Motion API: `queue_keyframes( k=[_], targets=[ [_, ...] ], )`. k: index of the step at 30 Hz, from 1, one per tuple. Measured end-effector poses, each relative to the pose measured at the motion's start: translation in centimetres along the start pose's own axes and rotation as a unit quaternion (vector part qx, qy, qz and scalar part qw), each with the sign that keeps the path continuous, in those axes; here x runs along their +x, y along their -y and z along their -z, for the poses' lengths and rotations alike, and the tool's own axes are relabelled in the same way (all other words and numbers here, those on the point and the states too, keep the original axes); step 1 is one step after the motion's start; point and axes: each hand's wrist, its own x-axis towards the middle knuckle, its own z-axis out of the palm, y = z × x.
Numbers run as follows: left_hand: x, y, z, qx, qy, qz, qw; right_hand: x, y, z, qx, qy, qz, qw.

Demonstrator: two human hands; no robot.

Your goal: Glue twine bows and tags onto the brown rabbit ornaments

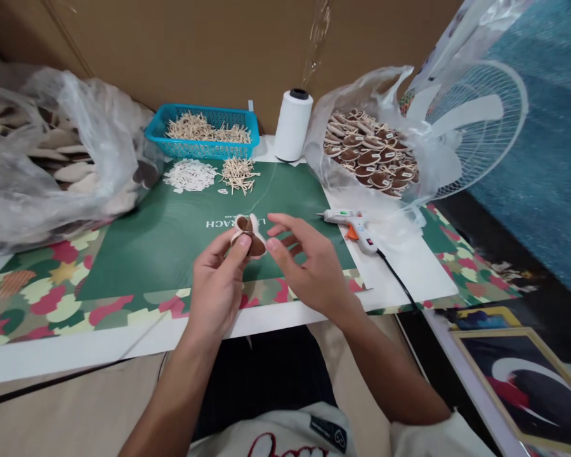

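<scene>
My left hand (pixel 217 277) pinches a small brown felt piece with a cream edge (pixel 257 247) between thumb and fingers. The piece is gathered at its middle, its two lobes flaring out. My right hand (pixel 314 268) hovers just to the right, thumb and fingers apart, with nothing visible in it. A thin white thread (pixel 265 192) runs from near the held piece toward a white thread cone (pixel 294 125) standing at the back. Both hands are above the front part of a green mat (pixel 143 254).
Behind lie white tags (pixel 190 175), short cream cords (pixel 238 175) and a blue basket (pixel 202 149) of cords. A glue gun (pixel 352 223) with a cable lies right. Plastic bags of brown pieces stand left (pixel 109 127) and right (pixel 316 143), beside a fan (pixel 478 114).
</scene>
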Motion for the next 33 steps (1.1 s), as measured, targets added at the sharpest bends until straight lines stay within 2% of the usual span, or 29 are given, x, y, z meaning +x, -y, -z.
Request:
queue_keyframes(
  k=[5, 9, 12, 14, 17, 23, 27, 33],
  targets=[
    [-0.8, -0.6, 0.7, 0.052, 0.048, -0.005, 0.997, 0.7, 0.5, 0.1, 0.024, 0.034, 0.030, 0.999],
    [-0.9, -0.8, 1.5, 0.108, 0.085, 0.006, 0.991, 0.5, 1.3, 0.6, 0.055, 0.060, -0.020, 0.996],
    [-1.0, -0.8, 2.0, 0.147, 0.091, 0.013, 0.985, 0.4, 1.6, 0.6, 0.059, 0.068, -0.050, 0.995],
    [-1.1, -0.7, 2.1, 0.154, 0.093, 0.003, 0.984, 0.3, 1.6, 0.3, 0.101, 0.063, -0.080, 0.990],
    [-1.2, -0.6, 1.9, 0.114, 0.091, -0.004, 0.989, 0.2, 1.1, -0.8, 0.215, 0.050, -0.134, 0.966],
    [-1.2, 0.0, 1.2, 0.002, 0.062, 0.078, 0.995, 0.3, -0.1, -3.6, 0.327, 0.026, -0.213, 0.920],
    [-0.8, 0.3, 2.3, 0.035, 0.030, 0.063, 0.997, 0.4, -0.8, -4.0, 0.315, 0.070, -0.240, 0.916],
    [0.2, 0.1, 4.4, 0.128, -0.003, 0.031, 0.991, 0.7, -0.8, -3.4, 0.193, 0.128, -0.189, 0.954]
  ],
)
